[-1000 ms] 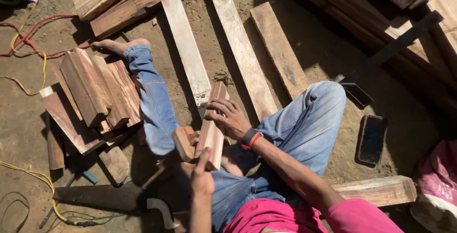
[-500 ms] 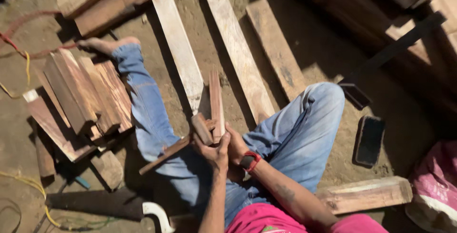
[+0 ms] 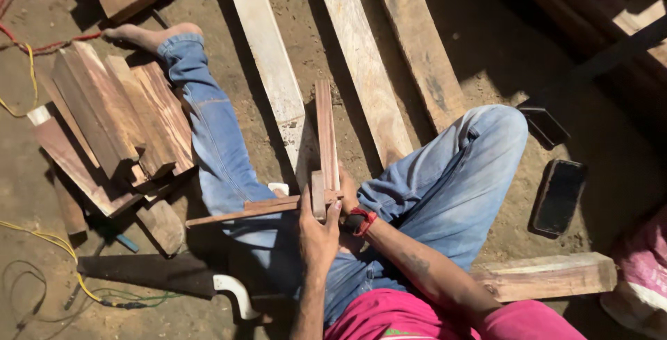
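both hands meet at one joint: left hand (image 3: 318, 232) clamped around a short upright wood block (image 3: 318, 196), right hand (image 3: 347, 197) closed on the narrow slat (image 3: 326, 135), whose long axis runs straight away over the lap; a thinner strip (image 3: 243, 211) points left.

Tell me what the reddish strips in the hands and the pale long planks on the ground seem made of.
Reddish strips: looks like sawn hardwood, unfinished, with visible lengthwise grain and matte faces. Pale long planks: probably rough, dusty raw timber, lighter wood, no paint or varnish visible.
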`<state>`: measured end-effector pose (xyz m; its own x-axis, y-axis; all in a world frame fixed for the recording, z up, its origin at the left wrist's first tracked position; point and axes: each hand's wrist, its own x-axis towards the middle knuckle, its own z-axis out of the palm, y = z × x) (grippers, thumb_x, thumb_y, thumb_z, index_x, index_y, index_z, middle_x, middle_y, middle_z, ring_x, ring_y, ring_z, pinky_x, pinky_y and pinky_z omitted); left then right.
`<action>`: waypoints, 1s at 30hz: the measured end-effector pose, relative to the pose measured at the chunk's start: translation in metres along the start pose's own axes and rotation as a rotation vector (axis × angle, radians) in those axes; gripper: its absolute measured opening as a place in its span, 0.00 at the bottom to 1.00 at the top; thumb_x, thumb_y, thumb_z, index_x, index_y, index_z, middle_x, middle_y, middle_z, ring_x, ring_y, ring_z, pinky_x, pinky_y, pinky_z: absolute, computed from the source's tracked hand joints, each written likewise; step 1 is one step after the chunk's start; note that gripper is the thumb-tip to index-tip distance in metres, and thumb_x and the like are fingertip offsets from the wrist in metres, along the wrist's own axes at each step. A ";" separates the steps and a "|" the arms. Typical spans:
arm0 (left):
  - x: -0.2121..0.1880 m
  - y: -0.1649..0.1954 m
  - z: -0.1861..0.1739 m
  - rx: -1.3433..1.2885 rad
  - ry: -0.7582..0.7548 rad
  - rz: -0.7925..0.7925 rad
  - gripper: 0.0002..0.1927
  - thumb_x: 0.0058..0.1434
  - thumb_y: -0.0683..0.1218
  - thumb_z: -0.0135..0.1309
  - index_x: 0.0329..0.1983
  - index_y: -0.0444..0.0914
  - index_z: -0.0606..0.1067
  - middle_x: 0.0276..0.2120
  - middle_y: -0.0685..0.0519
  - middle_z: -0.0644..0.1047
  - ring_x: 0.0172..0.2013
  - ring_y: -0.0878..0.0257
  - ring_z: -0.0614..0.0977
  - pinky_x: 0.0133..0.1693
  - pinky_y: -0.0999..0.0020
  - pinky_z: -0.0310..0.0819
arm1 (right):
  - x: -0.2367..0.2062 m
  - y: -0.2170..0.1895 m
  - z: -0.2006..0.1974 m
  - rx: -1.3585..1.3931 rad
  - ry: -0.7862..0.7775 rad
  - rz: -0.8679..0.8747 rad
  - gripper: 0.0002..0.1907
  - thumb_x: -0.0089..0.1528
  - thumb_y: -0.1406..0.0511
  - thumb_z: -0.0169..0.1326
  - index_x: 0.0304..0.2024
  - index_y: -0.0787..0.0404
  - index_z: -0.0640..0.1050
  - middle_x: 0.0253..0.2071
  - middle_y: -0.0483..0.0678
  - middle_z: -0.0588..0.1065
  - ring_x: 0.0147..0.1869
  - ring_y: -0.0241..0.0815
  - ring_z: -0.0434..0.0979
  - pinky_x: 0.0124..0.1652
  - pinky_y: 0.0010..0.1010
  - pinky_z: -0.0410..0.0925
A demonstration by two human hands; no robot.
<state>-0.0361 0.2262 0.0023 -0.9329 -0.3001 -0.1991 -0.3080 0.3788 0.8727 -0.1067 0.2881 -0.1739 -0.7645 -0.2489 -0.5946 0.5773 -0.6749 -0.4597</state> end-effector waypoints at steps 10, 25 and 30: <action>0.003 -0.021 0.003 -0.006 0.002 0.001 0.32 0.62 0.46 0.61 0.66 0.29 0.67 0.54 0.36 0.77 0.53 0.48 0.81 0.53 0.59 0.74 | -0.012 0.007 -0.005 -0.008 -0.014 -0.009 0.29 0.76 0.49 0.35 0.40 0.64 0.77 0.28 0.49 0.78 0.26 0.39 0.78 0.27 0.29 0.73; 0.008 0.014 -0.003 -0.076 -0.104 -0.152 0.29 0.62 0.45 0.57 0.66 0.31 0.68 0.45 0.38 0.83 0.45 0.50 0.85 0.48 0.62 0.78 | 0.002 0.016 -0.010 0.120 0.030 0.083 0.27 0.75 0.50 0.37 0.47 0.65 0.77 0.32 0.53 0.78 0.29 0.45 0.79 0.29 0.36 0.73; 0.073 -0.012 0.026 -0.061 -0.035 0.109 0.26 0.67 0.45 0.59 0.65 0.30 0.68 0.50 0.38 0.80 0.50 0.51 0.83 0.52 0.60 0.77 | 0.001 0.012 -0.004 0.453 -0.539 0.017 0.22 0.75 0.60 0.39 0.53 0.72 0.76 0.41 0.57 0.79 0.38 0.48 0.80 0.38 0.39 0.75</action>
<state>-0.1053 0.2228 -0.0339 -0.9665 -0.2291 -0.1158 -0.1933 0.3530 0.9154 -0.0995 0.2825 -0.1824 -0.8599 -0.4922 -0.1357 0.5033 -0.8618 -0.0634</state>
